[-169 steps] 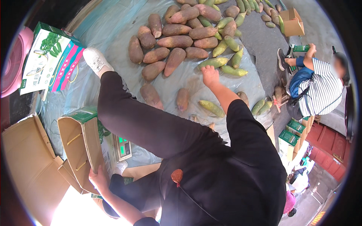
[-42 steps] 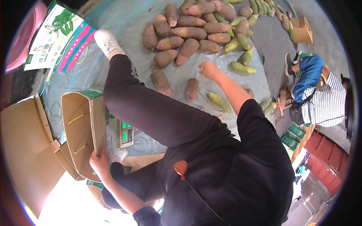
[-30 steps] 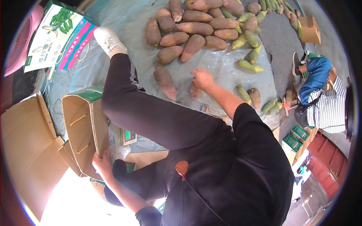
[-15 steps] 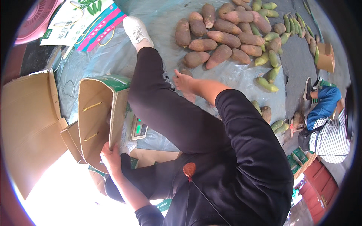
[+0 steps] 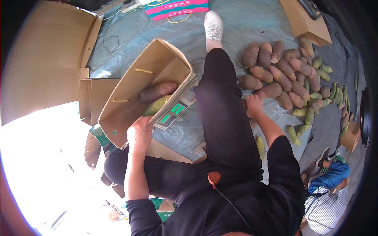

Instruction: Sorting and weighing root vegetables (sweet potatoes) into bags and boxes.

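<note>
My left hand (image 5: 139, 135) grips the near rim of an open cardboard box (image 5: 122, 94) with yellow cord handles. Inside lie a reddish-brown radish (image 5: 158, 91) and a green radish (image 5: 156, 105). The tilted-looking box stands over a digital scale (image 5: 173, 115) with a lit green display; its platform is mostly hidden. Beside my raised knee, my right hand (image 5: 254, 106) closes its fingers at a reddish radish (image 5: 244, 104), largely covered by my leg and hand. A pile of reddish-brown radishes (image 5: 281, 74) lies just beyond that hand.
Green radishes (image 5: 302, 112) lie right of the pile. A large open carton (image 5: 47, 59) stands at left, a pink-striped bag (image 5: 177, 10) at the far edge. Another carton (image 5: 309, 23) is at far right. A person in striped clothing (image 5: 327, 208) sits at lower right. Plastic sheeting (image 5: 173, 145) covers the floor.
The view has swung, showing the box's inside and its radishes. My left hand still holds the box rim. My right hand has gone from spread above the radishes to bent fingers at one.
</note>
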### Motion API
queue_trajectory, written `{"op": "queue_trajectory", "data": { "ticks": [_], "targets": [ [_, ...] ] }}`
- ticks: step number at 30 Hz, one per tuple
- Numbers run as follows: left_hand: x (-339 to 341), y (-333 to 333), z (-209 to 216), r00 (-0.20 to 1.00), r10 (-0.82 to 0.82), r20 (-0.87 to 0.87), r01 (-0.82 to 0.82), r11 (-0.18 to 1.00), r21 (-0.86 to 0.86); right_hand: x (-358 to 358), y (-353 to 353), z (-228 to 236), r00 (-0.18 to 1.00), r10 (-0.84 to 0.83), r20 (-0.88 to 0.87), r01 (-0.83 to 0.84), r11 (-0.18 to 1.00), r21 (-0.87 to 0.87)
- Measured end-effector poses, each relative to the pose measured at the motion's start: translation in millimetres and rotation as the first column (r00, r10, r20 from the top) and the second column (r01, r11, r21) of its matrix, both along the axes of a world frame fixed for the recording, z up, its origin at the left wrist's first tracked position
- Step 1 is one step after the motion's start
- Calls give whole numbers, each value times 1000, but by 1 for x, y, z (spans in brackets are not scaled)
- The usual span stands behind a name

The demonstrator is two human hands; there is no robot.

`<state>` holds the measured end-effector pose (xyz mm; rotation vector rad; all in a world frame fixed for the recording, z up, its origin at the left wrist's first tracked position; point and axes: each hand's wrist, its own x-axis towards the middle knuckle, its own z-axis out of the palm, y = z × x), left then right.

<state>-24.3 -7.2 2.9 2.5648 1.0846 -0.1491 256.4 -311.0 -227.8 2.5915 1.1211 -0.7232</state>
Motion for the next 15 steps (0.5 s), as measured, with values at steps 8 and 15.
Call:
{"op": "queue_trajectory", "data": {
  "ticks": [8,15],
  "targets": [
    [-6,4,-1,1000,-7,-27,6,1000,0,51,-27,79,899,-438,-18,435,886,162],
    [-10,5,-2,999,-46,-21,47,999,13,78,69,235,983,-186,1,117,622,775]
  ]
}}
